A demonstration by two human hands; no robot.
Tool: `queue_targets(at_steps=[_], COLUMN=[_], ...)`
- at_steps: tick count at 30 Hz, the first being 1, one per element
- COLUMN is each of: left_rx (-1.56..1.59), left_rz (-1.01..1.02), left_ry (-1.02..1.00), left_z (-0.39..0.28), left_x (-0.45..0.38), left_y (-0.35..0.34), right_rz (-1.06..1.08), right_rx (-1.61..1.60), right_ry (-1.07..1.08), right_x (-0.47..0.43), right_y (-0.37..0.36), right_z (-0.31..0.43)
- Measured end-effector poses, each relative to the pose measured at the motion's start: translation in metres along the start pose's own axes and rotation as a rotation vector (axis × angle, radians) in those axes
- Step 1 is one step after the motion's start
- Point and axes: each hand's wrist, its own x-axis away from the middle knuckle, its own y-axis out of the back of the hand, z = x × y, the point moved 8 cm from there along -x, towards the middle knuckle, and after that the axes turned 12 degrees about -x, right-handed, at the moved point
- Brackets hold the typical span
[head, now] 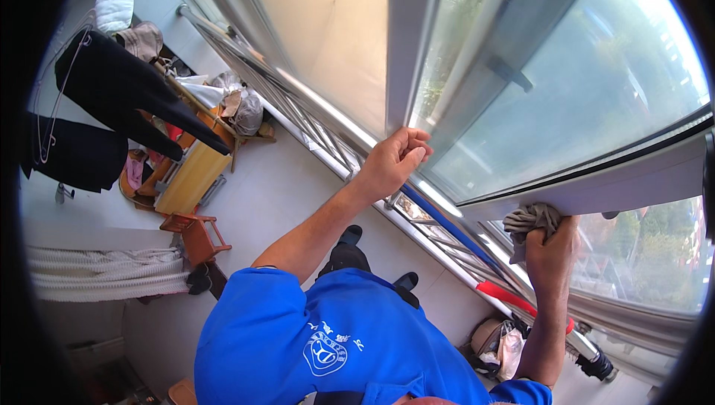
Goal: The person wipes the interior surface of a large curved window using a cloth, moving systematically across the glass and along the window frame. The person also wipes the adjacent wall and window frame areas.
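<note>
My right hand (pixel 550 243) is closed around a bunched grey-brown cloth (pixel 530 223). The cloth lies against the pale bottom rail (pixel 592 195) of a tilted-out window sash with a glass pane (pixel 558 98). My left hand (pixel 394 162) has its fingers loosely curled, with nothing visible in it, beside the lower end of the upright window frame post (pixel 410 42). Whether it touches the post is unclear. Below the hands run a metal railing (pixel 313 120) and a pole with a blue part (pixel 452 226) and a red sleeve (pixel 505 296).
Dark clothes (pixel 128 87) hang at the left, near a wooden cabinet (pixel 195 176) and a small wooden stool (pixel 204 237). Plastic bags (pixel 246 114) lie by the railing's far end. More bags (pixel 508 349) sit on the floor by my right arm.
</note>
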Motion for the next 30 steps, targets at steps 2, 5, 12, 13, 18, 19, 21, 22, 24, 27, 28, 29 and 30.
queue_targets(at_steps=[2,5,12,13,18,19,21,22,24,27,28,29,30], left_rx=[-0.028,-0.07,-0.134,-0.133,-0.149,-0.184,-0.241,-0.233,-0.212,-0.152,-0.117,-0.074,-0.042], left_rz=[-0.005,-0.014,-0.057,-0.062,-0.196,-0.213,-0.251,-0.26,-0.255,-0.162,-0.115,-0.089,-0.061], left_ry=[0.009,0.008,-0.13,-0.15,-0.223,-0.243,-0.282,-0.281,-0.287,-0.22,-0.224,-0.23,-0.25], left_z=[0.005,0.0,-0.006,-0.003,0.002,0.0,-0.004,-0.003,-0.002,0.004,0.001,-0.006,-0.018], left_x=[0.0,0.005,-0.002,-0.001,0.003,0.003,0.006,0.006,0.005,0.003,0.005,0.016,0.022], left_y=[0.009,0.015,0.012,0.008,0.012,0.012,0.01,0.01,0.006,-0.017,-0.029,-0.038,-0.048], right_rz=[0.059,0.152,0.08,0.062,0.139,0.153,0.134,0.132,0.129,0.149,0.186,0.297,0.226], right_rx=[-0.021,-0.094,-0.124,-0.116,-0.065,-0.056,-0.061,-0.046,-0.086,-0.151,-0.108,-0.061,-0.03], right_ry=[-0.075,-0.132,-0.06,-0.04,-0.052,-0.035,0.032,0.036,0.032,-0.073,-0.071,-0.178,-0.075], right_x=[-0.008,-0.022,-0.041,-0.04,-0.05,-0.051,-0.048,-0.047,-0.044,-0.042,-0.041,-0.04,-0.043], right_y=[-0.016,-0.037,-0.075,-0.075,-0.092,-0.095,-0.096,-0.095,-0.097,-0.089,-0.089,-0.088,-0.085], right_z=[0.009,0.028,0.062,0.061,0.067,0.071,0.07,0.07,0.068,0.044,0.041,0.042,0.036])
